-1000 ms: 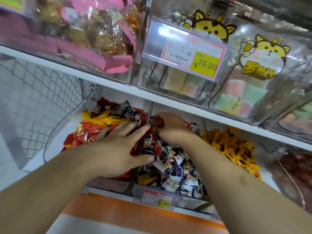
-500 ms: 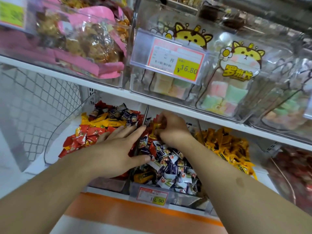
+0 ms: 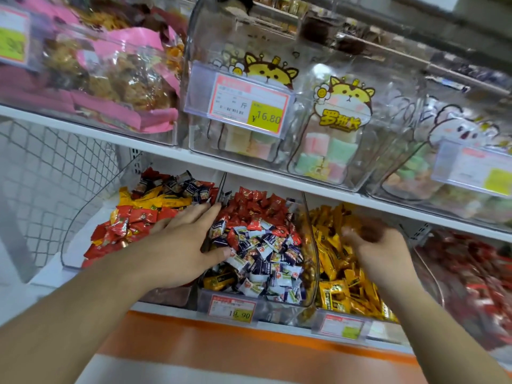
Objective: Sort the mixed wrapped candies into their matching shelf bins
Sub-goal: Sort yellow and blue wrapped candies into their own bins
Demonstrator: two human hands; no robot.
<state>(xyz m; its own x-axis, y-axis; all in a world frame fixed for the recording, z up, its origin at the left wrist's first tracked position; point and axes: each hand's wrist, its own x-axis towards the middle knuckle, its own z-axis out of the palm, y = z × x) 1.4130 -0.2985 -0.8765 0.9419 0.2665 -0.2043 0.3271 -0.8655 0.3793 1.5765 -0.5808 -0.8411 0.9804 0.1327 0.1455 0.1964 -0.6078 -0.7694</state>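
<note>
My left hand lies flat and open on the red candies of the left bin, thumb reaching over the clear divider into the middle bin. That middle bin holds red candies at the back, white-and-blue candies in front and a stray yellow candy at its front left. The left bin also has yellow candies and dark ones at the back. My right hand hovers, blurred and curled, over the bin of yellow candies; whether it holds anything is unclear.
A bin of red candies sits at far right. The white upper shelf hangs low over the bins, carrying clear tubs of pastel sweets and pink bagged snacks. Price tags line the front edge. Wire mesh stands at left.
My right hand has left the back of the middle bin and swung right over the yellow-candy bin. My left hand stays in place on the left bin.
</note>
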